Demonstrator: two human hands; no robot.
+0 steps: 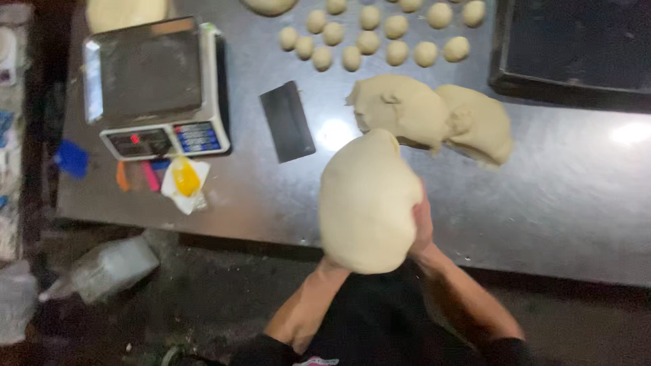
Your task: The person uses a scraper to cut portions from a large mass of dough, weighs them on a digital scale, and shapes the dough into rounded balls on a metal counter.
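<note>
A large pale lump of dough [368,201] is lifted above the near edge of a steel table [556,196]. My right hand [422,226] grips its right side, fingers curled around it. My left hand [327,266] is almost wholly hidden beneath the lump; only the wrist shows, so it seems to support the dough from below. Just beyond lies a bigger folded mass of dough [434,116] on the table. Several small dough balls [369,41] sit in rows at the far side.
A flat dark scraper [287,122] lies left of the dough. A digital scale [152,88] stands at the far left, crumpled yellow wrapper [185,181] in front of it. A dark tray [576,51] occupies the far right. A plastic bottle [108,268] lies on the floor.
</note>
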